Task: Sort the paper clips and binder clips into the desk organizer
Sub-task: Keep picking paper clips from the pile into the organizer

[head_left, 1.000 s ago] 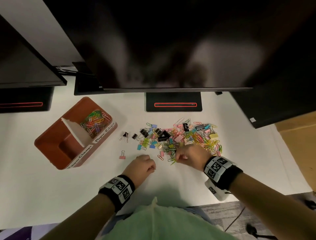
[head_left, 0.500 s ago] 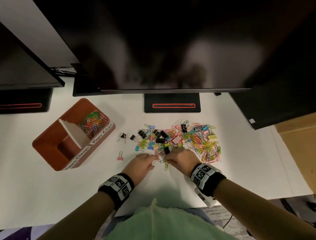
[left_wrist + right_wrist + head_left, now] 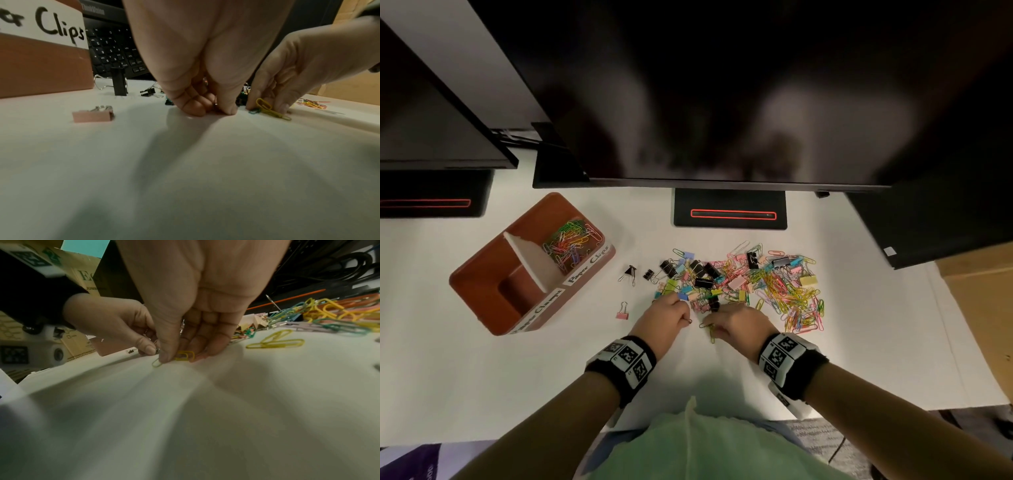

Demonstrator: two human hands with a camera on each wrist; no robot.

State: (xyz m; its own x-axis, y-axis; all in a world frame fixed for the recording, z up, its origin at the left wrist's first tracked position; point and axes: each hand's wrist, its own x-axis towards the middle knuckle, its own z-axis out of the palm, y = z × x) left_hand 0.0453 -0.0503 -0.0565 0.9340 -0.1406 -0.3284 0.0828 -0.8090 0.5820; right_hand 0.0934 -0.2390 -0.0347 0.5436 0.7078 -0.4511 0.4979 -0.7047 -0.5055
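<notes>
1. At the near edge of the pile, my right hand (image 3: 180,344) has thumb and fingers pinched down on a yellow paper clip (image 3: 184,355) lying flat on the white desk (image 3: 722,377).
2. Just beside it, my left hand (image 3: 666,317) is curled tight around something small and metal; can't tell what exactly.
3. Mixed pile of clips (image 3: 750,284) sits right past both hands, a stray pink binder clip (image 3: 622,314) off to the left.
4. The desk organizer (image 3: 482,294) is further left; paper clips in the far compartment, the near one looks empty.
5. So I reckon we're mid-pick. Next I need to lift the clip cleanly and carry it over to the paper clip side.
</notes>
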